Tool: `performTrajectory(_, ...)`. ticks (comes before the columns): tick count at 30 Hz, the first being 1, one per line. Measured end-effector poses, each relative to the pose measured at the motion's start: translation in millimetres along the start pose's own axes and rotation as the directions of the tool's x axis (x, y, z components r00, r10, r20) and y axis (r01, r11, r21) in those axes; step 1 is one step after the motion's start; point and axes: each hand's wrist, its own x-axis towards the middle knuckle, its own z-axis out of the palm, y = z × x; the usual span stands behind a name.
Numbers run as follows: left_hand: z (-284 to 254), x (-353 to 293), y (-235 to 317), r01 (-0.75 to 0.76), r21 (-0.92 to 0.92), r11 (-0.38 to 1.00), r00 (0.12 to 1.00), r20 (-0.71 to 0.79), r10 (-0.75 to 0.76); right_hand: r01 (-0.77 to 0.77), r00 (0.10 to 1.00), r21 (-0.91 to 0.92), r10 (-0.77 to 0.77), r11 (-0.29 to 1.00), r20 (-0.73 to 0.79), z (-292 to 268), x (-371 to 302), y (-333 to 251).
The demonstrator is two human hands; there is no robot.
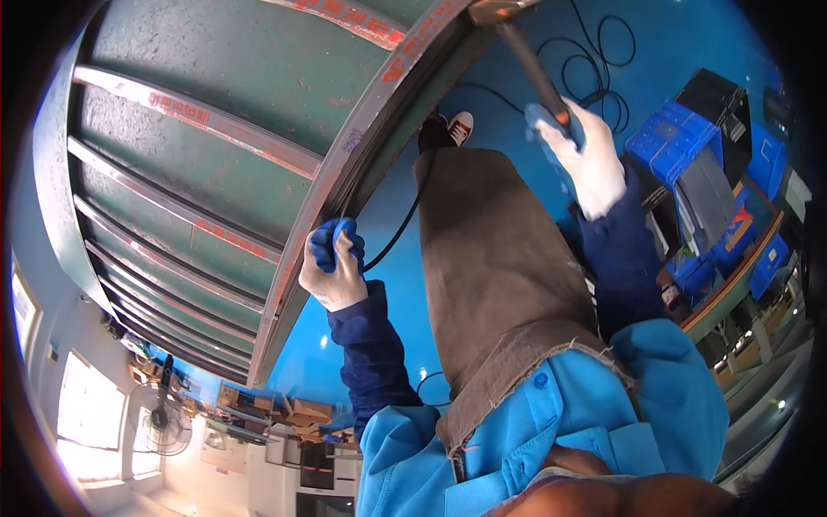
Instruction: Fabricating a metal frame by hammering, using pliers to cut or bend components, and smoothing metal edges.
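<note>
A hammer (534, 73) with a dark handle is in my right hand (590, 164), which wears a white glove with blue palm and fingers. Its metal head is at the far end of a large metal frame (351, 155); whether the two touch, I cannot tell. My left hand (334, 267), in the same kind of glove, is closed at the frame's near edge. What its curled fingers hold, if anything, is hidden. Beside it hangs a black cable (398, 231). Several grey crossbars (215, 129) with red printing run across the green table (250, 65).
More black cable (594, 65) lies coiled on the blue floor (500, 65). Blue crates (676, 142) and a black bin (711, 103) stand to the right. A brown apron (500, 258) covers my front. Back at the lower left are a fan (162, 420) and cardboard boxes (306, 411).
</note>
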Motion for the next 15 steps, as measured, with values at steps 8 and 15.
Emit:
performTrajectory(8, -3.4, 3.2, 1.3, 0.020, 0.153, 0.988, 1.000, 0.005, -0.021, -0.065, 0.998, 0.141, 0.067, 0.988, -0.011, 2.4, -20.5, -20.6)
performTrajectory(15, 1.6, 8.9, 6.3, 0.095, 0.069, 0.993, 0.995, 0.003, -0.096, 0.067, 0.997, -0.098, -0.063, 0.993, 0.046, 15.8, -10.6, -4.4)
